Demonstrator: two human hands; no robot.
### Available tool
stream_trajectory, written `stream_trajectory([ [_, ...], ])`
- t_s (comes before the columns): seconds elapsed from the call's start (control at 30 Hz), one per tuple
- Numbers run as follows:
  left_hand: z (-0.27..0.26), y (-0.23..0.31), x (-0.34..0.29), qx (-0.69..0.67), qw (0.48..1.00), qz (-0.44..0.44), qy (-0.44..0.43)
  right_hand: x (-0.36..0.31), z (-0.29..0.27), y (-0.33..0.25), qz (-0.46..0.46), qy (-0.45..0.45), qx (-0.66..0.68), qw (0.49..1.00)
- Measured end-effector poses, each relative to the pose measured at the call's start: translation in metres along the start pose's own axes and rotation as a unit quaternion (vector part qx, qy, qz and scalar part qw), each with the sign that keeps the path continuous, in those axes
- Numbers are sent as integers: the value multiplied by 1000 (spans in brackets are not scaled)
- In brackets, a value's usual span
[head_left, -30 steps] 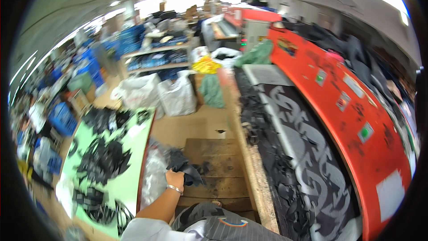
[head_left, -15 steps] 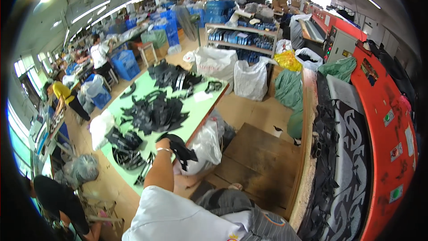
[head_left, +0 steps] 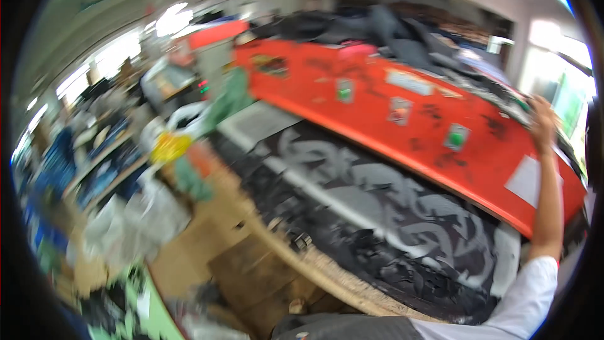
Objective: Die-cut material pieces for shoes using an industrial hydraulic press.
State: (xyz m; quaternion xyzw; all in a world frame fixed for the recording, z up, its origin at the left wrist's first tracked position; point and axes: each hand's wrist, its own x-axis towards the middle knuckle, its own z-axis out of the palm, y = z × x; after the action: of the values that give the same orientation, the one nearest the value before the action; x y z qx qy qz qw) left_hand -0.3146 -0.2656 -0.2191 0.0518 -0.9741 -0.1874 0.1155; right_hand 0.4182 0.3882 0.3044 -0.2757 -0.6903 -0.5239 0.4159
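Observation:
My right hand [head_left: 544, 124] is raised at the far right, by the top edge of the red machine [head_left: 302, 82]. Motion blur hides how its fingers are set and whether anything is in them. My left hand is out of view. Below the red housing lies a black sheet [head_left: 462, 261] with curling cut-out shapes that show grey. Black scraps [head_left: 371, 252] are strewn along the near side of this bed. A white paper [head_left: 525, 179] is on the machine's front, next to my right forearm.
Dark sheet material [head_left: 390, 31] is piled on top of the machine. A worn wooden edge [head_left: 302, 267] borders the bed. To the left stand white sacks [head_left: 138, 226], a yellow bag [head_left: 170, 146] and shelving. A green table [head_left: 157, 308] with black pieces is at lower left.
The view has swung right, from the green table to the red machine. My left hand, earlier at a black piece by the table, has left view; my right arm now reaches up.

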Motion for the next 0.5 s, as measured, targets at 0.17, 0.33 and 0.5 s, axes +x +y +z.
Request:
stream_trajectory([
  [0.17,127,168,31,-146,980,115,-74,56,-3,-123,-94,-92,99,986],
  [0.33,203,153,21,-199,965,94,-144,62,70,-222,-124,-248,202,939],
  [0.5,54,343,-74,-507,803,272,-158,77,126,-340,-87,-360,218,903],
])
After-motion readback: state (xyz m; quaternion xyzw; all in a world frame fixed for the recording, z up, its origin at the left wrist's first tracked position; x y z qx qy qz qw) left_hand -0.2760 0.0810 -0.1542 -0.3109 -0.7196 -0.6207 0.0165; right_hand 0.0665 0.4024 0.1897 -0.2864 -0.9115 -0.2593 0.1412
